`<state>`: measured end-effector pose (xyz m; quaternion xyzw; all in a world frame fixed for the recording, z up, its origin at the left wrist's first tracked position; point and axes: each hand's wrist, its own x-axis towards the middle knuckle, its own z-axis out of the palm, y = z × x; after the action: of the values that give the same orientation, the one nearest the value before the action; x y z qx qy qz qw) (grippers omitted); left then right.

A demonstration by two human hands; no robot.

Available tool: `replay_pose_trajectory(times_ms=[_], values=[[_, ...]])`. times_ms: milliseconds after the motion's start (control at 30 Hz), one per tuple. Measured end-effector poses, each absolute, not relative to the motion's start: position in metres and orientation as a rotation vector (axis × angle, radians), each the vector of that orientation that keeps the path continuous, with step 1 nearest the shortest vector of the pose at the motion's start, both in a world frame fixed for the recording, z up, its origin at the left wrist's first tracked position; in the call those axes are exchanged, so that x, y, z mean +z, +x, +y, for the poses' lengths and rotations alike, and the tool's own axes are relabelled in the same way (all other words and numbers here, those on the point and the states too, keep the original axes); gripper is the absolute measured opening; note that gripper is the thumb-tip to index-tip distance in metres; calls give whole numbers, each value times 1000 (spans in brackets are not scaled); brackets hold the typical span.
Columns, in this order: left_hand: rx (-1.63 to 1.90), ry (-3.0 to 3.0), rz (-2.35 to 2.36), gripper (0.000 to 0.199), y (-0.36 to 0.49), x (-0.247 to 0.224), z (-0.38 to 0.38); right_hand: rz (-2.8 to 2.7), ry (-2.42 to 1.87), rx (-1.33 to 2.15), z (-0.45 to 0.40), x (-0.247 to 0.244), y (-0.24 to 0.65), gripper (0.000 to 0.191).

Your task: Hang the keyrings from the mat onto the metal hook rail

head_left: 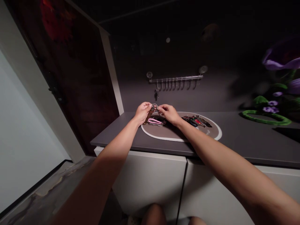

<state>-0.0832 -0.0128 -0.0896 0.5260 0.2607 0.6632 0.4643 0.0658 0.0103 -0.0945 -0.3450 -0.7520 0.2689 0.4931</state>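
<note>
Between my two hands, above the left part of an oval mat (168, 135), is a metal key ring (155, 106). My left hand (142, 112) pinches its left side, where small metal parts cluster at the fingertips. The thumb and fingers of my right hand (169, 113) are closed on the ring's right side. Below them on the mat lies a pink strap (155, 121) with metal pieces. To the right, partly behind my right forearm, several keys and key holders (199, 121) lie in a pile.
A clear rail with several hooks (176, 79) is fixed to the dark wall, with keys (157, 91) on its left end. Purple flowers (272, 106) and a green ring (266, 120) stand at the right of the grey counter (234, 140). White cabinet doors (150, 175) are below; a dark door (70, 72) is left.
</note>
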Motion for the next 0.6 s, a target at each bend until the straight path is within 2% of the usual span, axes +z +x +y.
replay_pose_trajectory(times_ms=[233,600], values=[[1634,1406,778,19,-83,-92,-10,-1694,-754,855,4,-88,65,31],[1722,1684,963,13,-83,-91,-12,-1585,-726,894,7,-88,65,32]])
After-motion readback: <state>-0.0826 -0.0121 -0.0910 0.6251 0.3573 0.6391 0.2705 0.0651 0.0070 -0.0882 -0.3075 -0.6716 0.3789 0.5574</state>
